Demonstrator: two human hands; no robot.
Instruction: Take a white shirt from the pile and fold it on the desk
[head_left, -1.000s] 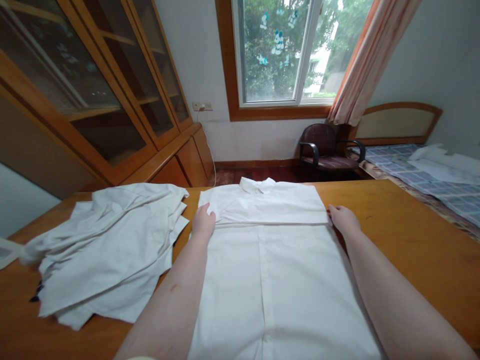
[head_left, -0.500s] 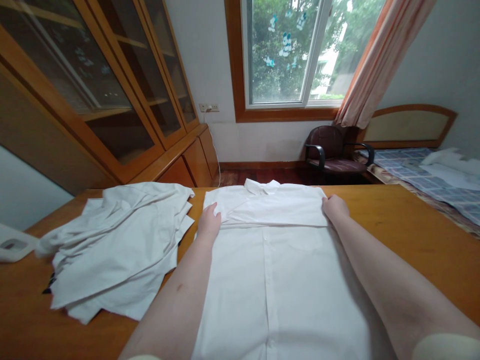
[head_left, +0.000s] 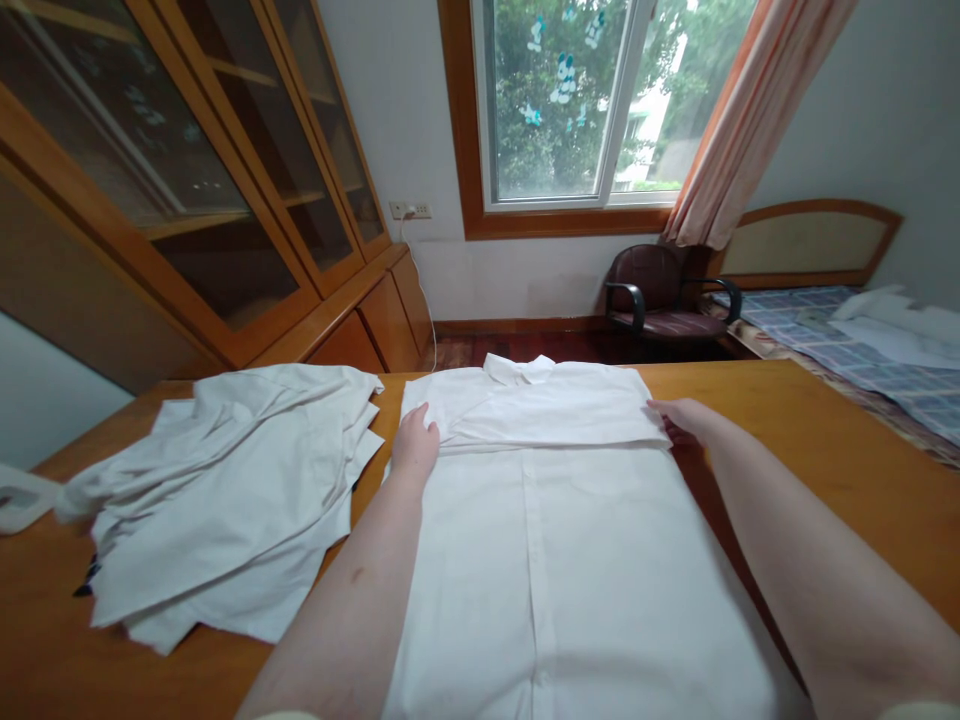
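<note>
A white button-up shirt [head_left: 480, 570] lies front up on the table, its collar at the far end and its sleeves folded across the chest. My left hand [head_left: 415, 447] is at the shirt's left edge, closed on the folded cloth near the shoulder. On the other side, my right hand [head_left: 686, 422] reaches the right edge, fingers stretched out with the tips touching the folded sleeve. Some of its fingers are in shadow beside the cloth. To the left lies a loose pile of white clothes [head_left: 225, 490].
The wooden table [head_left: 847, 480] extends to the right of the shirt. A white object [head_left: 26, 498] sits at its left edge. Beyond stand a glass-door cabinet [head_left: 300, 290], a dark red armchair [head_left: 656, 290] and a bed [head_left: 892, 340] with a checked cover.
My right hand has loosened from the shirt's right edge and shifted slightly outward, its fingers straighter. My left hand stays on the left edge. The view has shifted a little.
</note>
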